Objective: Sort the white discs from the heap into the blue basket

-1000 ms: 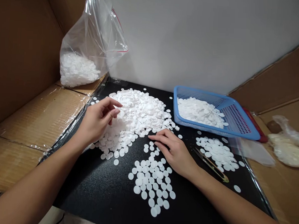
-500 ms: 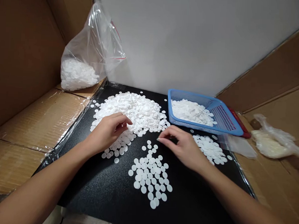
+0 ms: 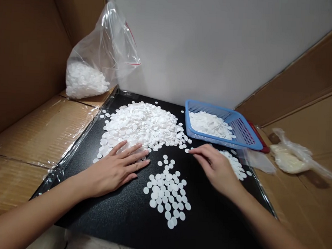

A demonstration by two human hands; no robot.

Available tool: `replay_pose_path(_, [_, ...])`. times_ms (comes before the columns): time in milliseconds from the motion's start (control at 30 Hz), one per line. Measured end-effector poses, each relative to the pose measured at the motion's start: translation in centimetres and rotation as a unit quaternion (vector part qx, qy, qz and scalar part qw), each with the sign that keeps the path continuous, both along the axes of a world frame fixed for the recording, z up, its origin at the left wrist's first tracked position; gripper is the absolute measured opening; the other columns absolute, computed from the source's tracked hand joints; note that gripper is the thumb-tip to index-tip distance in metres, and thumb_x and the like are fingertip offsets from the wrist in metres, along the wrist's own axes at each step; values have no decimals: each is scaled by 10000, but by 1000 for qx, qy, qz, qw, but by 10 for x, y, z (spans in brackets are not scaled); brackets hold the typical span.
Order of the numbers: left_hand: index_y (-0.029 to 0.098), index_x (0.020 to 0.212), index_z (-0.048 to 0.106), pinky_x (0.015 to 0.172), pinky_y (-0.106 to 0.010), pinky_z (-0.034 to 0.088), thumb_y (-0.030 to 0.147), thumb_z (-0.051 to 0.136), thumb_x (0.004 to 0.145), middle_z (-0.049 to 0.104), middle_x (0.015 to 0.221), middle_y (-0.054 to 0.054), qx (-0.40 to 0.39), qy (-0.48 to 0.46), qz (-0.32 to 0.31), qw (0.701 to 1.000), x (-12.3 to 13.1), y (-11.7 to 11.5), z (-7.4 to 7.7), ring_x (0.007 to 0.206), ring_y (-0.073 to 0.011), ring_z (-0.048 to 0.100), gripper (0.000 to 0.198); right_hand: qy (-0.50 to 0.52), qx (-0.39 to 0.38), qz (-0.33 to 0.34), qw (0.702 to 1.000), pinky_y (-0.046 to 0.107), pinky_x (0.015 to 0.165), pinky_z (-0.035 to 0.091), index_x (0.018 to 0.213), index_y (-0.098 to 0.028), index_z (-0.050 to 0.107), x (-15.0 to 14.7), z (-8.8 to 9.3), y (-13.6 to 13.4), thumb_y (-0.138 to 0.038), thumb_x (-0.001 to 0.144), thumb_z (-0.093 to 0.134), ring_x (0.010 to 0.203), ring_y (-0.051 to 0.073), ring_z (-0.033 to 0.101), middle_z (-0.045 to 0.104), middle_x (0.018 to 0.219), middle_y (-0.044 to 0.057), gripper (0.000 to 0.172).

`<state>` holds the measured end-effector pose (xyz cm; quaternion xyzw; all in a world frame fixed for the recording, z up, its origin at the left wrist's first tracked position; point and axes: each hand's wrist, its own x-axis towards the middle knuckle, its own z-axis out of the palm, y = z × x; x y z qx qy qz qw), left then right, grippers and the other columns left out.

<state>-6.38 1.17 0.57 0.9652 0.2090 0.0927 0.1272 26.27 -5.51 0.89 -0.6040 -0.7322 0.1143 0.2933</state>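
A big heap of small white discs (image 3: 143, 125) lies on a black mat (image 3: 117, 211). My left hand (image 3: 116, 170) rests flat, fingers spread, on the near edge of that heap. A flat patch of spread-out discs (image 3: 166, 193) lies between my hands. My right hand (image 3: 217, 170) hovers palm down, its fingertips touching loose discs at the heap's right edge. It partly hides a smaller patch of discs (image 3: 236, 165). A blue mesh basket (image 3: 249, 134) behind it holds more discs.
A clear plastic bag (image 3: 99, 65) with discs stands on cardboard at the back left. A crumpled bag with pale contents (image 3: 289, 157) lies at the right. Cardboard walls flank the mat; a white wall stands behind. A red edge shows behind the basket.
My left hand came down from a pinch above the heap and now lies flat on its near edge. My right hand shifted right toward the basket. The camera view moved slightly.
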Motion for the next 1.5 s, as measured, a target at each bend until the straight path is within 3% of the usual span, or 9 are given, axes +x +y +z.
replay_pose_path(100, [358,1474,389,1226,-511,43,230,513,966,393,1545,17,8,-8,22,1000,0,0,-3,1472,-241,265,538,49,-48,74,995,346,741,556,1060,-234,673,-32,0,8,-157,959,433,867,210,654,641,961,76,272])
replay_pose_path(267, [314,1499,353,1228,-506,68,211,451,987,377,1551,-8,10,-5,40,999,7,0,1,1480,-231,241,532,47,-61,99,992,349,737,567,1068,-241,709,-44,-11,15,-93,929,436,820,198,632,596,902,64,341])
replay_pose_path(433, [278,1521,308,1211,-486,231,209,417,1004,375,1556,-52,-48,-55,40,997,30,-18,14,1471,-235,273,533,75,-72,138,985,325,742,559,1041,-238,707,-43,-8,8,-84,932,423,842,188,633,621,917,61,341])
replay_pose_path(600, [272,1558,159,1123,-430,426,138,392,978,346,1571,-98,-190,-90,67,975,55,-38,10,1416,-237,394,639,89,-51,73,992,348,772,557,999,-222,669,-31,-2,-3,-110,937,447,870,204,644,633,943,69,256])
replay_pose_path(833, [285,1564,47,1099,-491,432,94,378,959,412,1517,-142,-222,-125,61,965,66,-42,-6,1380,-256,438,716,88,-65,78,991,341,762,558,995,-207,645,-27,-6,-9,-110,938,457,867,202,646,640,940,66,218])
replay_pose_path(1000, [313,1551,94,1133,-500,394,123,383,973,393,1532,-110,-252,-143,116,950,60,-43,-6,1395,-249,416,674,68,-59,50,995,333,764,569,1027,-202,630,-21,-4,-21,-135,961,435,884,202,650,640,961,73,217])
replay_pose_path(1133, [323,1543,129,1152,-467,383,215,338,1018,362,1560,-71,-271,-134,135,943,63,-38,-6,1424,-238,376,575,8,-16,39,999,340,830,576,1263,-209,583,-18,-14,-52,-113,965,397,1001,213,631,628,1092,104,364])
replay_pose_path(1300, [287,1533,201,1165,-490,360,343,328,1038,357,1566,-72,-236,-76,88,965,75,-31,-3,1446,-255,335,514,-98,18,48,994,431,934,547,1439,-263,458,-16,-35,-80,31,855,328,1189,243,551,568,1311,119,666])
replay_pose_path(1500, [182,1527,189,1171,-513,341,330,332,1039,370,1551,-146,-165,-19,13,986,87,-29,3,1447,-267,334,529,-196,42,-40,979,505,936,530,1475,-204,406,1,-40,-70,36,857,350,1202,300,533,557,1302,168,665])
